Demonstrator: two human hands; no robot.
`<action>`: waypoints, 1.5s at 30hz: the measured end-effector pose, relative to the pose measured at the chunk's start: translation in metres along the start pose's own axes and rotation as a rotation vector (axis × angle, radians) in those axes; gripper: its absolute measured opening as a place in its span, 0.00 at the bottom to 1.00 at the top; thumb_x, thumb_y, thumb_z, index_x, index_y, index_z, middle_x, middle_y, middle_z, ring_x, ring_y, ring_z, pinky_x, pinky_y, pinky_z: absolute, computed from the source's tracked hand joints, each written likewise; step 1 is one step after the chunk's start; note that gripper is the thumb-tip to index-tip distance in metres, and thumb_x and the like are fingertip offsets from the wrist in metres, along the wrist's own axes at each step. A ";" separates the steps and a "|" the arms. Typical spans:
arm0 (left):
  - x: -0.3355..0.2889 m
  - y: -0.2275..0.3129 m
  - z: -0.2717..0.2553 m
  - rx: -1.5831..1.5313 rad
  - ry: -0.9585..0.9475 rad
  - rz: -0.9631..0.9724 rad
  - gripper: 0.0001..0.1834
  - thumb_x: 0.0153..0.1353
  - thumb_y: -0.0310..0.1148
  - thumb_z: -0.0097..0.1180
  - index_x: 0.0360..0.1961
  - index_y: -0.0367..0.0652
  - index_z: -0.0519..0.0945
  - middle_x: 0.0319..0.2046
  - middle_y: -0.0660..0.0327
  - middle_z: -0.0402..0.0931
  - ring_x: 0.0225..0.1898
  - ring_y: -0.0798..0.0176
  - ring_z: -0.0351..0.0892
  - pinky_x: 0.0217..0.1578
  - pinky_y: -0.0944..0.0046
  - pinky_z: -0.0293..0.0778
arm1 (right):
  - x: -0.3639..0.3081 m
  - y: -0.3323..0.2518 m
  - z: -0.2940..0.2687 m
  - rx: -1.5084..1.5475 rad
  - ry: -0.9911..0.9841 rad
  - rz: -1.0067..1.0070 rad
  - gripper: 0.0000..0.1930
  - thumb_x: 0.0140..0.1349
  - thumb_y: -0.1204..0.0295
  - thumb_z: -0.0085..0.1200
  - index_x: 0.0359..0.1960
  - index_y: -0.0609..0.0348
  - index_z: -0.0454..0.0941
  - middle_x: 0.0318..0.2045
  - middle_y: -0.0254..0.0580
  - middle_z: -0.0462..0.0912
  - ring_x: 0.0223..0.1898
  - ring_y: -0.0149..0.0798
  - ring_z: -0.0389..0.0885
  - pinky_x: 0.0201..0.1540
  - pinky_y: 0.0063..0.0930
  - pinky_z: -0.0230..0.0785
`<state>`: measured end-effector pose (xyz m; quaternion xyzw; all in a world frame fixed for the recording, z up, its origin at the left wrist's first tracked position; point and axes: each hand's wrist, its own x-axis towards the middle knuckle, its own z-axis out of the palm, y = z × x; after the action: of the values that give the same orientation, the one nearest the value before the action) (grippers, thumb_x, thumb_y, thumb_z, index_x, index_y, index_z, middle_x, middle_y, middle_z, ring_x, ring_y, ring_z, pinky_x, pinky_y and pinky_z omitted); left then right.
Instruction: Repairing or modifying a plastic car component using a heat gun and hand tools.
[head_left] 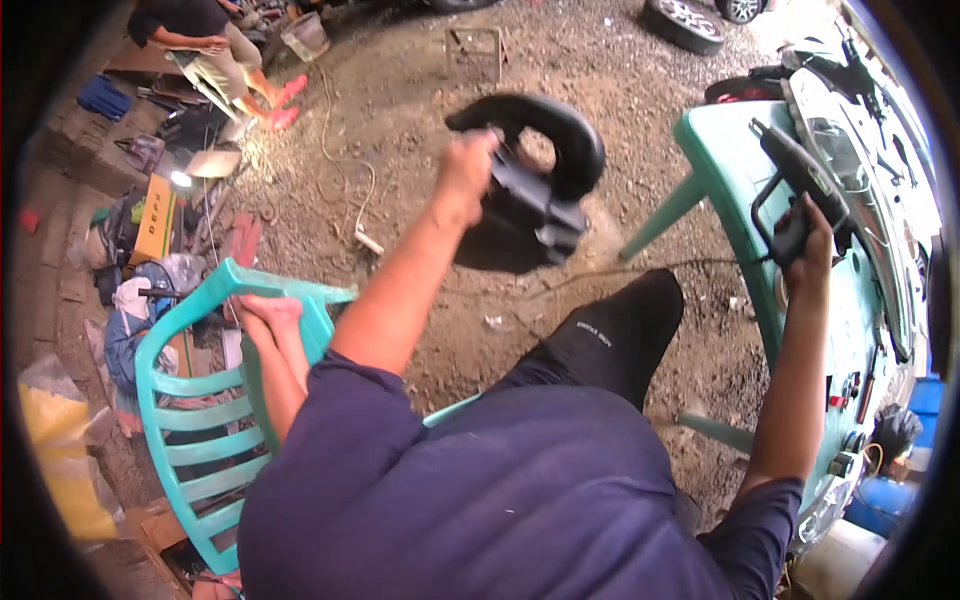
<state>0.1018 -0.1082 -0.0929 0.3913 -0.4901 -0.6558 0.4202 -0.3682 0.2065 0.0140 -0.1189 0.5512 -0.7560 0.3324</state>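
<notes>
My left hand [466, 178] is raised over the gravelly ground, its fingers closed on the edge of a bulky black plastic part [582, 150]. One end of that part curves round like a thick hook; the rest is a dark, boxy shell, and I cannot make out its exact kind. At the right, my right hand [806, 240] grips the black handle of a heat gun [803, 166] above the green plastic table [712, 135]. The gun's nozzle points up and away to the far left. A dark cord [700, 262] runs from the handle toward the left.
A green plastic chair [205, 440] stands at my left, with someone's bare legs by it. Another person [215, 45] sits at the far left. Clutter and a yellow box [153, 220] line the left side. A wheel [682, 24] lies far right; a large lamp-like panel [850, 180] rests on the table.
</notes>
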 end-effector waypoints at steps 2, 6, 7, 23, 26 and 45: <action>0.001 0.059 0.017 -0.007 0.025 -0.092 0.16 0.80 0.43 0.61 0.51 0.42 0.90 0.40 0.61 0.90 0.41 0.56 0.88 0.50 0.52 0.83 | 0.035 0.001 -0.024 0.019 0.002 -0.026 0.10 0.79 0.63 0.68 0.45 0.55 0.83 0.30 0.33 0.83 0.31 0.35 0.84 0.34 0.33 0.79; -0.011 0.165 0.002 0.082 0.292 0.058 0.19 0.79 0.46 0.65 0.55 0.41 0.90 0.45 0.59 0.91 0.46 0.57 0.88 0.56 0.51 0.81 | 0.067 0.024 0.001 0.008 0.053 -0.008 0.12 0.79 0.62 0.72 0.47 0.55 0.83 0.31 0.33 0.83 0.32 0.35 0.86 0.37 0.31 0.83; 0.002 0.176 -0.013 0.012 0.279 0.146 0.19 0.78 0.46 0.65 0.56 0.41 0.91 0.46 0.59 0.91 0.46 0.58 0.88 0.58 0.50 0.81 | 0.079 0.030 0.002 0.014 0.041 -0.010 0.12 0.79 0.62 0.72 0.47 0.55 0.83 0.31 0.33 0.83 0.32 0.35 0.86 0.37 0.31 0.83; -0.048 0.193 -0.003 -0.130 0.088 0.215 0.21 0.85 0.37 0.59 0.66 0.31 0.85 0.59 0.51 0.90 0.57 0.54 0.93 0.60 0.52 0.88 | 0.084 0.036 0.016 -0.278 0.243 -0.083 0.28 0.64 0.61 0.82 0.59 0.66 0.89 0.40 0.46 0.91 0.37 0.45 0.89 0.41 0.43 0.82; -0.060 0.165 0.017 -0.120 0.009 0.112 0.20 0.84 0.38 0.60 0.65 0.36 0.88 0.58 0.54 0.92 0.56 0.55 0.93 0.60 0.53 0.87 | 0.045 0.008 0.009 -0.471 0.238 0.053 0.28 0.63 0.58 0.81 0.56 0.69 0.90 0.42 0.48 0.92 0.36 0.48 0.89 0.41 0.44 0.80; -0.174 0.066 0.181 -0.131 -0.638 -0.404 0.19 0.88 0.35 0.52 0.65 0.33 0.86 0.53 0.51 0.92 0.49 0.56 0.94 0.55 0.55 0.90 | -0.136 -0.029 -0.126 -1.562 0.345 0.044 0.32 0.72 0.53 0.67 0.72 0.59 0.83 0.64 0.62 0.90 0.69 0.61 0.87 0.74 0.50 0.78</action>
<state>0.0052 0.1007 0.0273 0.2283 -0.4663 -0.8443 0.1329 -0.3459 0.3928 0.0202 -0.1878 0.9671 -0.1525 0.0782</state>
